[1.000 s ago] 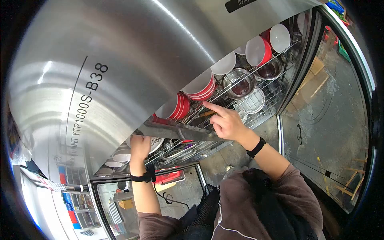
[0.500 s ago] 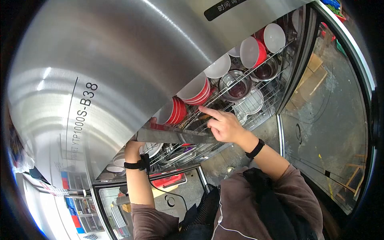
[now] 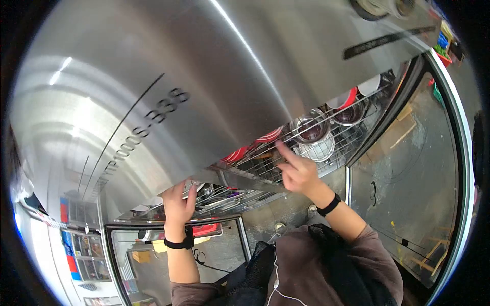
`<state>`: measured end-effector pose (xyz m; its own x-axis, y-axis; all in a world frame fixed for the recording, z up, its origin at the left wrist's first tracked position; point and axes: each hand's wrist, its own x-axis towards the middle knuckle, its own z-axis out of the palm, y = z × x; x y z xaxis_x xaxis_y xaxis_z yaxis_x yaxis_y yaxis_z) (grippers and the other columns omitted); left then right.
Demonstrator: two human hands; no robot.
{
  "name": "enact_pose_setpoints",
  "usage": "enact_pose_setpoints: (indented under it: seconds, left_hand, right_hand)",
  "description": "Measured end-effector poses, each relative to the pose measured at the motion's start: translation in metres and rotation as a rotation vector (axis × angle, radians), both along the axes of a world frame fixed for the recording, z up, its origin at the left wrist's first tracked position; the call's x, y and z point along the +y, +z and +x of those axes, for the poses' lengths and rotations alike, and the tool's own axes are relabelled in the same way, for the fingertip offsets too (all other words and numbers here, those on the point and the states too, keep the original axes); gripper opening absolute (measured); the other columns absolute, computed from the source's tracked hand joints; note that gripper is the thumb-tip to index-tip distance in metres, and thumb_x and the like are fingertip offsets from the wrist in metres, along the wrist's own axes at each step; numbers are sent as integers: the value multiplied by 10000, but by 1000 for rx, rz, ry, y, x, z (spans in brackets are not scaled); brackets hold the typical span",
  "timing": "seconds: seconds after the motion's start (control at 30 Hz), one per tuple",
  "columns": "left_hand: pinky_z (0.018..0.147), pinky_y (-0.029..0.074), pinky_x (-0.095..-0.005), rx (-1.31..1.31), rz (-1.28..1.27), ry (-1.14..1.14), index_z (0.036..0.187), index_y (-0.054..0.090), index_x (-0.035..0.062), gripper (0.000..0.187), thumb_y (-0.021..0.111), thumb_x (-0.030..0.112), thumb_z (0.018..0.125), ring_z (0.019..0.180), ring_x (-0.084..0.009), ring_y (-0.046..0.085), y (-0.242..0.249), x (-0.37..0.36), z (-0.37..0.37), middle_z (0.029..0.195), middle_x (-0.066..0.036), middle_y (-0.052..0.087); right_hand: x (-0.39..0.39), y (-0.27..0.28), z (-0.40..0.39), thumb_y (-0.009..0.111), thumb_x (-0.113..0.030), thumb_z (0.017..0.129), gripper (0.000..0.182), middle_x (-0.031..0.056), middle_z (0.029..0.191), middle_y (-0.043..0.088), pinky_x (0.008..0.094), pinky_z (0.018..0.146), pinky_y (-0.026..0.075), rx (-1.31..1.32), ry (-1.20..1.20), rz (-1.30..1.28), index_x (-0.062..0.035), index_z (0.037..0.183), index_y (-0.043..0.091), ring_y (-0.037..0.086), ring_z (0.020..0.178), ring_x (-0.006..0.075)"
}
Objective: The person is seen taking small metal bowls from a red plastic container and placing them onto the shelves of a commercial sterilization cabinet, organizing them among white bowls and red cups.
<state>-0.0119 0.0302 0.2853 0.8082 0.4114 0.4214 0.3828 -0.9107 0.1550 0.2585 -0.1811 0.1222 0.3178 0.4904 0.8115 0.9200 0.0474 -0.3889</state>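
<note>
My left hand (image 3: 178,206) is at the left part of the open steel cabinet (image 3: 219,102), thumb apart from the fingers, whose tips are partly hidden. Nothing shows in it. To the right, my right hand (image 3: 301,175) has its index finger stretched towards the wire shelf (image 3: 263,161) and the other fingers bent, holding nothing visible. Red bowls (image 3: 235,155) show under the cabinet's upper edge, between my hands. Near my right fingertip are a steel pot (image 3: 310,128) and a white dish (image 3: 319,147). A metal divider (image 3: 245,181) runs between the two hands.
A glass door (image 3: 408,178) stands open on the right, another (image 3: 178,250) at the lower left. A second steel pot (image 3: 349,113) sits further right. Wooden pieces (image 3: 404,127) show through the right door. Shelves with goods (image 3: 92,255) stand at the far left.
The view has shifted, and the cabinet's steel front now covers more of the bowls. My left hand has come out from behind the divider's left end. My right hand still points at the shelf.
</note>
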Motion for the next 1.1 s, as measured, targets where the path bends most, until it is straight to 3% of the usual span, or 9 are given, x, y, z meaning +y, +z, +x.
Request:
enact_pose_setpoints:
  seconds: [0.03, 0.1, 0.17, 0.3, 0.5, 0.53, 0.77, 1.0, 1.1]
  left_hand:
    - [849, 514, -452, -34, 205, -68, 1033, 692, 10, 218, 696, 2, 816, 1020, -379, 641, -2, -3, -6, 1095, -185, 680]
    - [816, 517, -441, -106, 191, -103, 1012, 693, 17, 211, 686, -18, 804, 951, -357, 653, -13, -3, -26, 1058, -167, 693]
    - [724, 522, -398, -207, 246, -134, 957, 719, 35, 221, 680, -15, 746, 811, -298, 659, -26, -2, -42, 945, -112, 702]
    - [664, 550, -396, -248, 147, -135, 860, 686, 23, 160, 672, -19, 707, 752, -317, 682, -42, -4, -76, 870, -127, 698]
    - [668, 572, -388, -343, 13, 6, 863, 680, 38, 149, 674, -29, 730, 749, -307, 693, -68, 10, -136, 859, -106, 691]
    - [670, 576, -388, -369, -12, 31, 860, 677, 42, 146, 674, -26, 731, 751, -303, 693, -74, 14, -146, 857, -99, 688]
    - [992, 540, -444, -160, -232, 136, 1262, 658, 44, 438, 695, 70, 826, 1173, -359, 645, -87, 30, -202, 1314, -148, 655]
    - [1056, 508, -453, -191, -324, 206, 1339, 620, 52, 491, 702, 116, 860, 1261, -367, 600, -106, 53, -270, 1415, -151, 605]
    - [1014, 523, -462, -183, -283, 183, 1333, 608, 31, 490, 701, 117, 859, 1191, -363, 618, -120, 61, -293, 1437, -169, 573]
  right_hand:
    - [-1, -1, 0, 696, -21, 690, 125, 153, 1517, 579, 333, 589, 551, 19, -69, 76, -79, 799, 681, 689, 697, 208]
    - [-7, -1, 4, 683, -7, 728, 283, 206, 1500, 577, 340, 623, 579, 62, -168, 137, -73, 996, 746, 739, 774, 256]
    - [-10, 2, 10, 668, -6, 748, 325, 206, 1505, 569, 362, 659, 598, 87, -173, 56, -71, 1061, 733, 752, 842, 298]
    - [-14, 15, 8, 636, -13, 820, 334, 222, 1507, 551, 398, 825, 623, -11, -216, -14, -66, 1143, 703, 718, 1116, 401]
    - [-17, 8, -33, 697, 0, 797, 264, 187, 1072, 713, 407, 709, 563, -65, -1, -156, -27, 1058, 671, 713, 840, 350]
    - [-12, 11, -49, 709, -5, 791, 241, 146, 875, 696, 406, 655, 543, -57, 23, -225, -36, 1028, 671, 695, 765, 338]
    - [59, 42, -166, 758, -56, 766, 205, 76, 792, 648, 379, 598, 522, -167, 298, -303, -67, 958, 690, 645, 684, 281]
    - [141, 61, -252, 819, -77, 760, 189, 60, 768, 636, 366, 563, 502, -151, 397, -245, -90, 849, 653, 630, 660, 262]
    - [172, 75, -280, 837, -102, 775, 224, 65, 762, 631, 365, 558, 501, -204, 402, -257, -96, 789, 614, 633, 660, 261]
